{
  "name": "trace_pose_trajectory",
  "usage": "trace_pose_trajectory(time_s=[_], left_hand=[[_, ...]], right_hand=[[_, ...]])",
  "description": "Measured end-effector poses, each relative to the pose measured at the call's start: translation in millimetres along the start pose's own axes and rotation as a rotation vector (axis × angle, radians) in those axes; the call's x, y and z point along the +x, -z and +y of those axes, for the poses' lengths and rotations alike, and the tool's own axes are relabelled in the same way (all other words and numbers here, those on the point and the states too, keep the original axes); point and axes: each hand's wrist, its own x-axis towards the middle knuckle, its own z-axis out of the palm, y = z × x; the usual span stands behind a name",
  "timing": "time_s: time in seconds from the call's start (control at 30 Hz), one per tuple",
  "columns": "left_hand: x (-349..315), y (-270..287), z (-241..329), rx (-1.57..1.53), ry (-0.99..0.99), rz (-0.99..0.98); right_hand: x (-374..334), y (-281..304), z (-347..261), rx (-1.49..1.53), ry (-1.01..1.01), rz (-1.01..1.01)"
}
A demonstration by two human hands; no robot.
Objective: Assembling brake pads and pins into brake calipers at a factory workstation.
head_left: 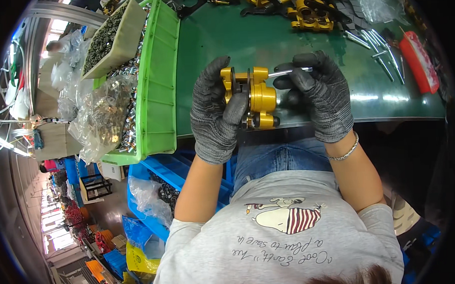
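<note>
Gold part (pixel 263 96) between bin (pixel 159 74) and rods (pixel 379 54)

Pretty clearly a factory-type workshop: gold parts (pixel 311 25) heaped on a green bench (pixel 209 47), plus a bin (pixel 158 84) of metal bits (pixel 128 126).

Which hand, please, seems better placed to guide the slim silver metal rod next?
Probably the grey-gloved right hand: it holds the silver rod, while the left hand grips the gold metal assembly.

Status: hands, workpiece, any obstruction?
Grey knit-gloved left hand grips gold metal caliper-like part. Grey knit-gloved right hand pinches slim silver metal pin, tip at the part. No obstruction visible.
</note>
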Motion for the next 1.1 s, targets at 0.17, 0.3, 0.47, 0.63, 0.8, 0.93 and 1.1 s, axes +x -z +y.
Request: trace_pose_trajectory(time_s=[0.17, 0.3, 0.47, 0.63, 0.8, 0.93, 1.1], left_hand=[[-4.8, -3.8, -3.7, -0.079, 0.025, 0.064], [-9.5, -1.9, 0.6, -0.094, 0.003, 0.036], [-14.6, -8.8, 8.4, -0.133, 0.013, 0.016], [-17.2, -6.0, 14.0, -0.168, 0.06, -0.007], [-18.5, -1.8, 15.9, -0.21, 0.253, -0.018], [-16.5, -7.2, 21.3, -0.284, 0.242, -0.027], [-15.7, -1.9, 27.5, -0.277, 0.192, -0.066]], right_hand=[[-8.2, -4.1, 1.2, -0.081, 0.117, -0.007], [-13.8, -8.2, -16.3, -0.209, 0.176, -0.033], [-21.8, -16.8, -29.2, -0.308, 0.172, -0.013], [-33.6, -17.2, -39.2, -0.52, 0.21, -0.037], [-32.6, -18.2, -45.7, -0.612, 0.268, -0.101], [-31.4, -19.1, -45.8, -0.598, 0.265, -0.094], [-37.6, -20.7, -47.1, -0.585, 0.267, -0.137]])
